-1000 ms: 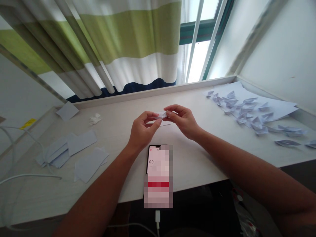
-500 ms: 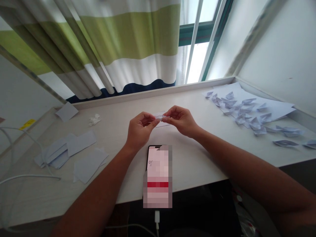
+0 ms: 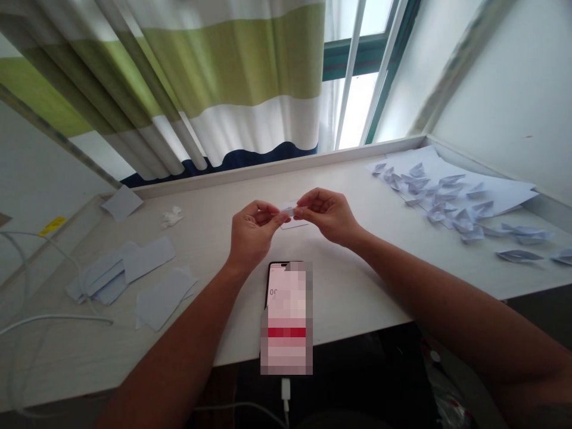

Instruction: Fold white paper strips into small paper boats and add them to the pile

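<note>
A small folded piece of white paper (image 3: 289, 210) is held just above the white desk (image 3: 357, 286), near its middle. My left hand (image 3: 252, 233) pinches its left end with thumb and fingertips. My right hand (image 3: 328, 214) pinches its right end in the same way. Both hands are closed on the paper, their fingertips almost meeting. Under the hands a thin paper strip (image 3: 295, 224) lies flat on the desk.
A phone (image 3: 286, 316) with a lit screen lies at the desk's front edge, a cable plugged into it. Cut paper slips (image 3: 129, 277) lie at the left, with a white cable (image 3: 49, 319). Several folded paper boats (image 3: 447, 199) rest on white sheets at the right. A crumpled scrap (image 3: 172, 215) sits behind.
The hands have drawn a little closer together on the folded paper, and the fingers have shifted on it. Nothing else on the desk has moved.
</note>
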